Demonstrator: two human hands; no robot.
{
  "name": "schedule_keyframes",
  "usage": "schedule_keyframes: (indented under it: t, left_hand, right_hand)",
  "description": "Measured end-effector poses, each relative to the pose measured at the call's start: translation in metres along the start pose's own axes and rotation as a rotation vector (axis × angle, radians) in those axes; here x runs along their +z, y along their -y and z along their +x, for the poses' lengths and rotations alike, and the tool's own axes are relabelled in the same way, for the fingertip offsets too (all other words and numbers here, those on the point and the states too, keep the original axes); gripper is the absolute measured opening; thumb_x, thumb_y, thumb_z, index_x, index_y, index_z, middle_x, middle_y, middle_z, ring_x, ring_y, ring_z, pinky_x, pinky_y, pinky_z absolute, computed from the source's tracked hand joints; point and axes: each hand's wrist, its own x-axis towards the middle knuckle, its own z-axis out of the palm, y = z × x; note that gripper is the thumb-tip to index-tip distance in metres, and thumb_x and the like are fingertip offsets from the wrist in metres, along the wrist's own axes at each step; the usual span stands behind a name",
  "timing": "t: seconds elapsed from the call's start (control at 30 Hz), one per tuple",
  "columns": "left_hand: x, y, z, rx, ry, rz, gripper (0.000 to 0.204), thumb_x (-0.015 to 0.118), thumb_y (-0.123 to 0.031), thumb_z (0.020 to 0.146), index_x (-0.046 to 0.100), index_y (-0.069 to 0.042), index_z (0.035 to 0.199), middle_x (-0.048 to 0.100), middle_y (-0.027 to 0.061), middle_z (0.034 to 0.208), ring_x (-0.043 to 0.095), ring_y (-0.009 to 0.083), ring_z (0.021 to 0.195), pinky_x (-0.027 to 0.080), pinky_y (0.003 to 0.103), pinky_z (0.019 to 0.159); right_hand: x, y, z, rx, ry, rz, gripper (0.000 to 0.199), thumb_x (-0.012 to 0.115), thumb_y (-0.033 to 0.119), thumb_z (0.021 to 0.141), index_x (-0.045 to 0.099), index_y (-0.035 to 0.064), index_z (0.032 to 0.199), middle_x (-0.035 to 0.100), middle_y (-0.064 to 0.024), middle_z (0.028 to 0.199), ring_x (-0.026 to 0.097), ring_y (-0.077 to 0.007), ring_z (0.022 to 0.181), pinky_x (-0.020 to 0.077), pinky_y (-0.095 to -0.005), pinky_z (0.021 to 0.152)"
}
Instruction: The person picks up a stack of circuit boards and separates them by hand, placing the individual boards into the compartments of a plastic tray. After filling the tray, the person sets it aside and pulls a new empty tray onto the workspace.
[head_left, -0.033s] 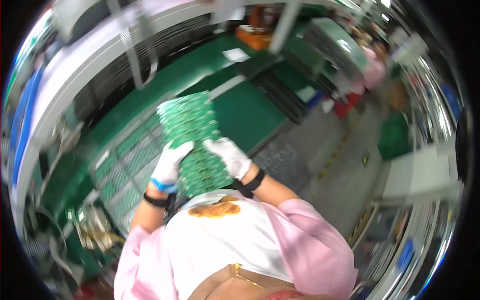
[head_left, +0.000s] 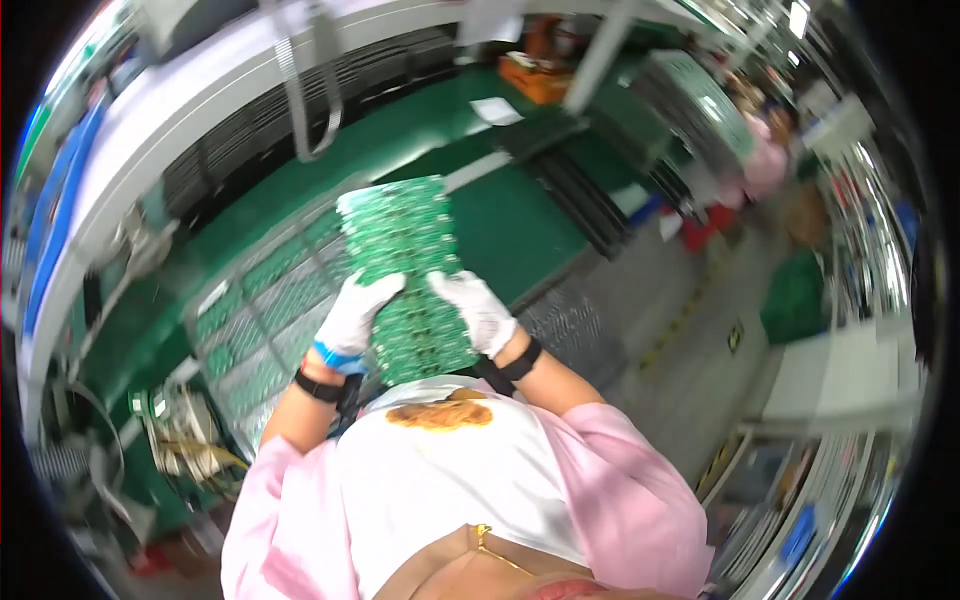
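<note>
A long green circuit board panel (head_left: 402,235), marked with rows of small parts, is held up before my chest. Blur leaves it unclear whether it is one panel or several together. My left hand (head_left: 352,315), in a white glove with a blue band at the wrist, grips its left edge, thumb on the upper face. On the opposite edge my right hand (head_left: 477,310), gloved in white too, is closed in the same way. The fingers of both hands are hidden beneath the panel. Both wrists carry black bands.
Left of the panel lies a gridded rack (head_left: 262,325) with more green boards. A white bench (head_left: 190,105) curves along the upper left. A grey machine cabinet (head_left: 700,110) and a person in pink (head_left: 765,160) are at the far right. Shelving (head_left: 810,490) stands at the lower right.
The whole view has shifted slightly, so the panel and both hands appear a little farther right. My grip on the panel looks the same.
</note>
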Motion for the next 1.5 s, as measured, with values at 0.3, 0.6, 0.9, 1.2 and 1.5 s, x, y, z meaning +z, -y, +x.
schedule_keyframes:
  t: [0.3,0.6,0.9,1.2,1.5]
  left_hand:
    - [-0.012,0.017,-0.009,0.013,-0.020,-0.135,0.043,0.063,-0.019,0.087,0.051,-0.001,0.124,0.059,0.0053,0.116,0.056,0.0145,0.102,0.046,0.030,0.088]
    - [-0.074,0.037,0.006,0.289,-0.404,-0.130,0.035,0.061,-0.024,0.089,0.052,-0.003,0.115,0.062,0.0071,0.098,0.062,0.0157,0.084,0.052,0.029,0.066]
    - [-0.082,0.041,-0.009,0.108,-0.538,0.074,0.024,0.058,-0.017,0.090,0.060,0.000,0.107,0.063,0.0047,0.100,0.060,0.0148,0.090,0.048,0.029,0.074]
    - [-0.076,0.057,-0.072,0.359,-0.753,-0.175,0.022,0.058,-0.017,0.092,0.060,-0.004,0.110,0.062,0.0029,0.106,0.057,0.0116,0.090,0.048,0.028,0.072]
    - [-0.048,0.038,-0.087,0.380,-0.737,-0.281,0.027,0.058,-0.024,0.093,0.060,-0.006,0.112,0.062,0.0027,0.104,0.053,0.0091,0.080,0.043,0.023,0.066]
  right_hand:
    - [-0.054,-0.034,0.024,0.040,0.338,0.007,0.034,0.053,0.029,0.094,0.056,0.0009,0.114,0.062,-0.0053,0.091,0.060,-0.0134,0.072,0.0519,-0.0299,0.067]
    - [-0.148,0.042,0.058,-0.003,-0.521,-0.791,0.046,0.060,0.038,0.089,0.056,-0.0022,0.110,0.060,-0.0070,0.090,0.057,-0.0153,0.077,0.0477,-0.0303,0.068]
    - [-0.282,0.026,0.096,0.333,-0.651,-1.511,0.061,0.064,0.051,0.078,0.063,-0.0059,0.099,0.065,-0.0208,0.096,0.063,-0.0338,0.088,0.0497,-0.0405,0.074]
    - [-0.192,0.079,0.083,0.374,-0.714,-1.850,0.058,0.052,0.056,0.083,0.068,0.0006,0.089,0.066,-0.0213,0.089,0.063,-0.0355,0.088,0.0500,-0.0443,0.075]
    - [0.011,-0.036,0.069,0.250,0.135,-0.801,0.019,0.058,0.019,0.091,0.049,0.0063,0.082,0.048,0.0000,0.066,0.055,-0.0139,0.062,0.0456,-0.0311,0.056]
